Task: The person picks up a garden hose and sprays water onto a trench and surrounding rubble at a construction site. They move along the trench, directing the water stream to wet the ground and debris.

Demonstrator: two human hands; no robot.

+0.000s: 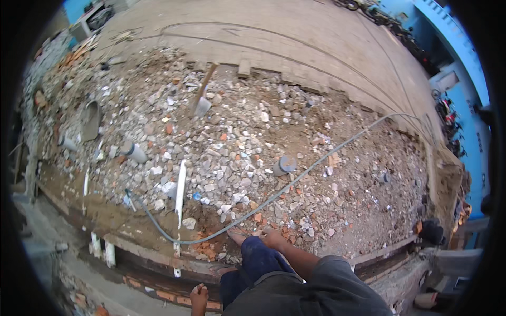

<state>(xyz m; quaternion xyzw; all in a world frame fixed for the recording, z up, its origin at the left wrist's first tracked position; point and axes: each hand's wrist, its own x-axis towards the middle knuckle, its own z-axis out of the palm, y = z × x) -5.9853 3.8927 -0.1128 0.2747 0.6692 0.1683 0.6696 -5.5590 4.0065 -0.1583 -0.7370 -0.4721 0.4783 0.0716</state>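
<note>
Grey flexible hose arced across pale broken-stone rubble; on its near side, the bare right hand showed close by, the bare left hand farther off, both grips unclear; finding footing seemed in hand, the next move wanting balance

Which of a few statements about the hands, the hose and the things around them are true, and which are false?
1. The right hand is beside the dark blue trouser leg. True.
2. The left hand grips the grey hose. False: it is apart from the hose.
3. The wooden handle leans at a tilt. True.
4. The wall at the picture's right is red. False: it is blue.
5. Broken rubble covers much of the ground. True.
</note>
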